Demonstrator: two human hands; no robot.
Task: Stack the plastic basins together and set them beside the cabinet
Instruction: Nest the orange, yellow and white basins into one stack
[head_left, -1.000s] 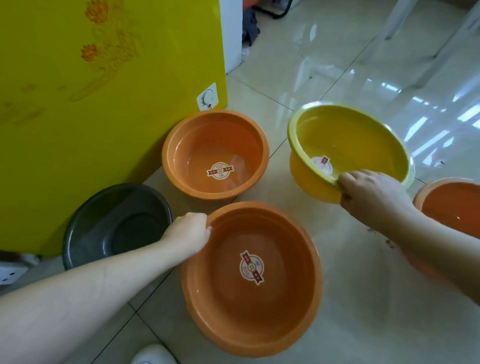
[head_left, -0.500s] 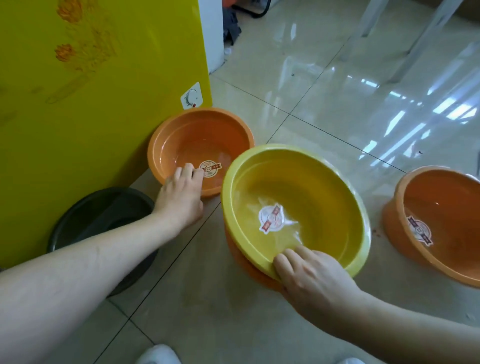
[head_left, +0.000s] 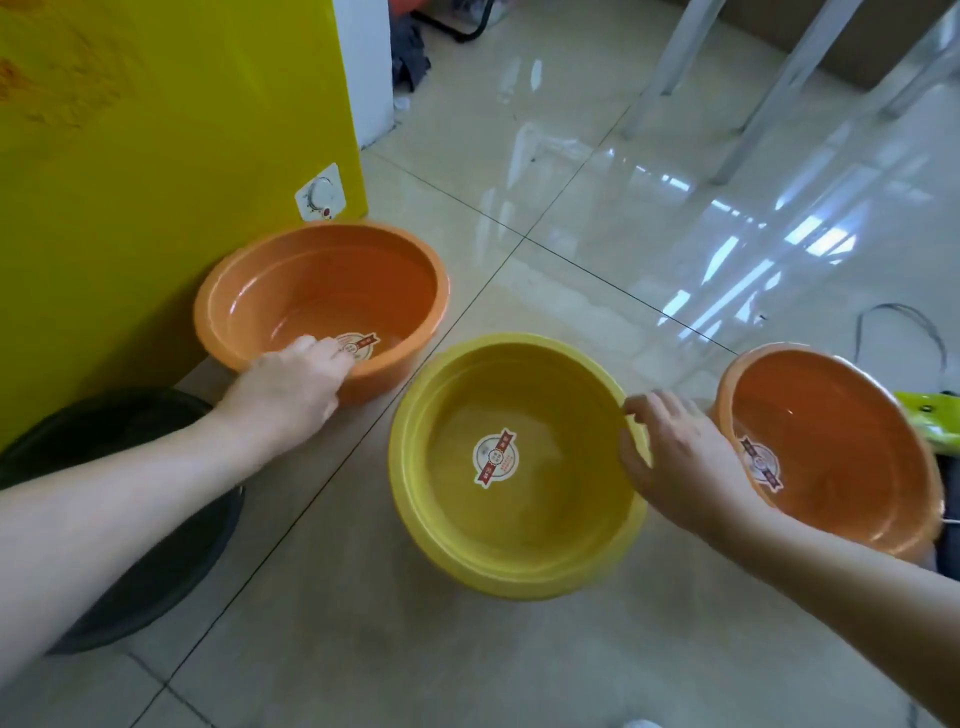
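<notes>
Nearest to the camera, two bare forearms are reaching forward over the tiled floor (head_left: 545, 218), and the two hands are well apart from each other. On the left side a black basin (head_left: 130, 545) is sitting on the floor, partly hidden under the left forearm and close to the yellow cabinet (head_left: 156, 130).

A little farther, in the middle, the yellow basin (head_left: 519, 571) is standing upright with a round sticker on its bottom. The right hand (head_left: 680, 462) is lying at its right rim with loosely curved fingers; the thumb seems to be touching the rim, but I cannot tell if the hand is really gripping it. No other basin is showing under the yellow one from this view.

Just to the right of that hand, an orange basin (head_left: 841, 457) is tilting, its opening turned toward the camera (its own sticker is showing inside).

Farther on the left, the left hand (head_left: 291, 389) is closing over the near rim of another orange basin (head_left: 322, 280), with the fingers going inside the bowl. This basin is standing upright just beside the cabinet front, below a small white dial (head_left: 321, 193).

At the far side, pale furniture legs (head_left: 670, 67) are standing on the shiny floor, and a thin cable (head_left: 904, 312) is lying at the right.
</notes>
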